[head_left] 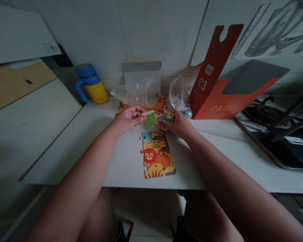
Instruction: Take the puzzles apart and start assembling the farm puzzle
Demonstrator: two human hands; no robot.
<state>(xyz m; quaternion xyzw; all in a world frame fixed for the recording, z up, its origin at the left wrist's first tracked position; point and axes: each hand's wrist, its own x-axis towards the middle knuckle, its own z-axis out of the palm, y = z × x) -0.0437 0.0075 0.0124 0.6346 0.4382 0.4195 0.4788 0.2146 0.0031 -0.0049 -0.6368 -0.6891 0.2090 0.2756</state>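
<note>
My left hand (128,119) pinches a green jigsaw puzzle piece (150,119) between thumb and fingers, above the white table. Close beside it, my right hand (179,125) is closed around several puzzle pieces (166,117) with blue and yellow patches; its fingers partly cover them. Below both hands lies a joined strip of puzzle (158,156), showing two lions on yellow ground. Tabs and notches run along its left side.
Behind my hands stands an open orange box (131,101) with a clear plastic bag (138,92) on it. Another plastic bag (179,94) and a tall orange carton (214,97) are to the right. A blue-and-yellow flask (97,89) stands back left; a gas stove (275,124) is far right.
</note>
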